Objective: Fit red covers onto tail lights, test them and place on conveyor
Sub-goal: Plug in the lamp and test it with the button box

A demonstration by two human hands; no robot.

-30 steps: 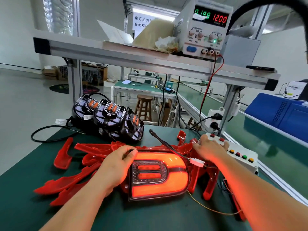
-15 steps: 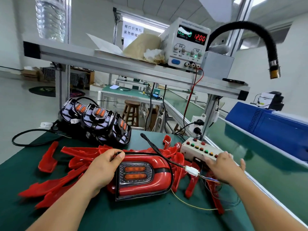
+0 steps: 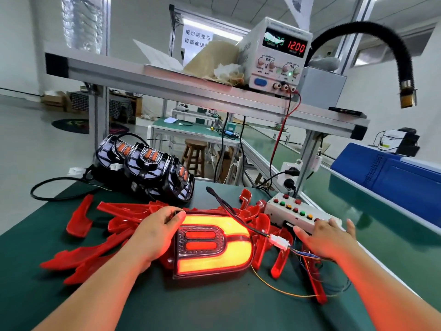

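Head view: left hand (image 3: 156, 232) grips tail light (image 3: 214, 261), right hand (image 3: 328, 238) spread on switchbox (image 3: 292, 215).

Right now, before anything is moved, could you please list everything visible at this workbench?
Lit tail light: one, glowing yellow and red, middle of the green table.
Red covers: many, count unclear, red, piled around the lit tail light.
Bare tail lights: three, black with orange inserts, back left of the table.
Button box: one, white with red, green, yellow buttons, right of the pile.
Connector: one, white, between lit tail light and button box.
Power supply: one, white, upper shelf, reads 12.00.
Hose: one, black, hanging upper right.
Stool: one, brown, behind the table.
Conveyor: one, green, right side.
Left hand: holds the lit tail light's left edge.
Right hand: fingers spread, resting on the button box.
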